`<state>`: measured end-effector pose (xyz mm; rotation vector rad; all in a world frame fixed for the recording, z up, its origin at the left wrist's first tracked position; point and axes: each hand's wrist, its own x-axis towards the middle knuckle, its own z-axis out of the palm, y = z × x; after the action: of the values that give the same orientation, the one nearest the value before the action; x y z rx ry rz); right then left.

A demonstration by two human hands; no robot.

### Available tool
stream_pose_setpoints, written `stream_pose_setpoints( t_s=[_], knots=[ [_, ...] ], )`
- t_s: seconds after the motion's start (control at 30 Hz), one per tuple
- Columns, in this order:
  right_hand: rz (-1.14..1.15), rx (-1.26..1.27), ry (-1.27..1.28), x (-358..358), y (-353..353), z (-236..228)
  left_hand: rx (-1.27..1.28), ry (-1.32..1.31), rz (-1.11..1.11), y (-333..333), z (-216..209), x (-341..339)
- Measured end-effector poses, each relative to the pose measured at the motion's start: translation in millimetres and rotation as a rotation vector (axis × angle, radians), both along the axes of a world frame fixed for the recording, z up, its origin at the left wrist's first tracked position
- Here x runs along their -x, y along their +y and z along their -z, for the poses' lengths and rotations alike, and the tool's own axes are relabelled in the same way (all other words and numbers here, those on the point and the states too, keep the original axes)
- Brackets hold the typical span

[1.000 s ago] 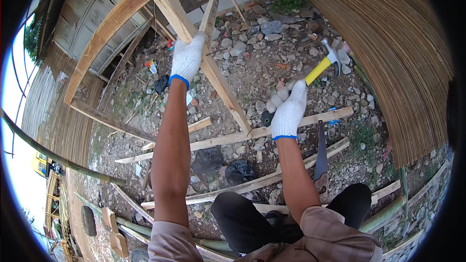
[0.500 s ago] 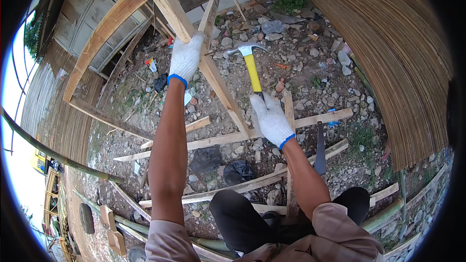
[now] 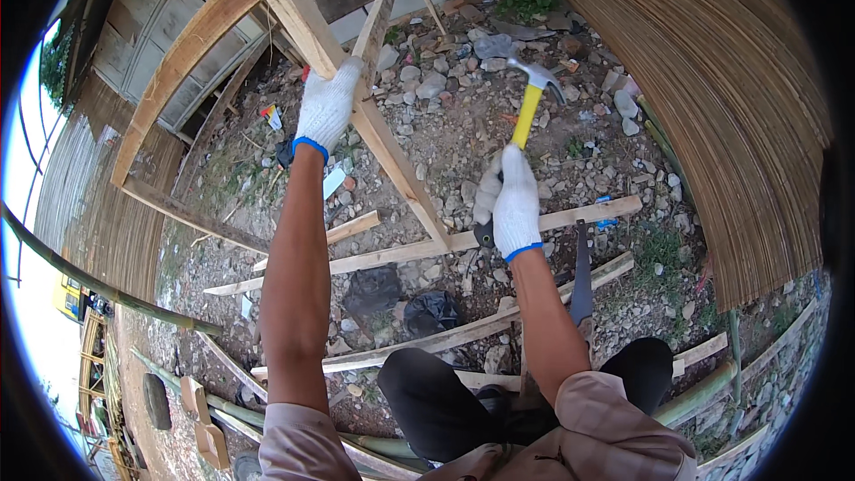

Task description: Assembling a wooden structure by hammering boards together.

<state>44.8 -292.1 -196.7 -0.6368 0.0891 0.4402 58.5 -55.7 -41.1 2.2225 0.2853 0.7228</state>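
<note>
My left hand (image 3: 326, 109), in a white knitted glove with a blue cuff, is closed around the joint of a wooden frame (image 3: 307, 22). A slanting batten (image 3: 392, 160) of that frame runs from beneath the hand down to a long wooden strip (image 3: 383, 258) near the ground. To the right, my right hand (image 3: 515, 205), gloved likewise, grips a claw hammer (image 3: 527, 118) by its yellow and black handle. The steel head points up and away, apart from the wood. The dark butt of the handle shows below my fingers.
A handsaw (image 3: 582, 276) stands by my right forearm. Stones and rubble (image 3: 427, 89) cover the ground, with black plastic bags (image 3: 432, 312) among them. A slatted bamboo panel (image 3: 712, 107) leans in from the right. Another batten (image 3: 481, 330) crosses before my knees.
The hammer has swung right, away from the frame, and its head now tilts to the right. My right hand has turned with it. My left hand keeps its hold, shifted slightly left.
</note>
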Motion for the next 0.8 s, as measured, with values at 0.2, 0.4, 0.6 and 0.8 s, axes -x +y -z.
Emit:
stream_pose_setpoints(
  t_s=[0.2, 0.4, 0.6, 0.8],
  knots=[
    [-0.264, 0.399, -0.436, 8, 17, 20, 0.035, -0.025, -0.010, -9, -1, -1],
    [0.248, -0.276, 0.123, 13, 34, -5, -0.005, -0.065, 0.012, -2, 5, -5],
    [-0.078, 0.302, -0.318, 10, 21, 17, 0.027, 0.015, 0.004, -1, -1, 1],
    [-0.050, 0.087, -0.207, 12, 33, 20, 0.006, 0.008, 0.013, -4, -2, -2]
  ],
)
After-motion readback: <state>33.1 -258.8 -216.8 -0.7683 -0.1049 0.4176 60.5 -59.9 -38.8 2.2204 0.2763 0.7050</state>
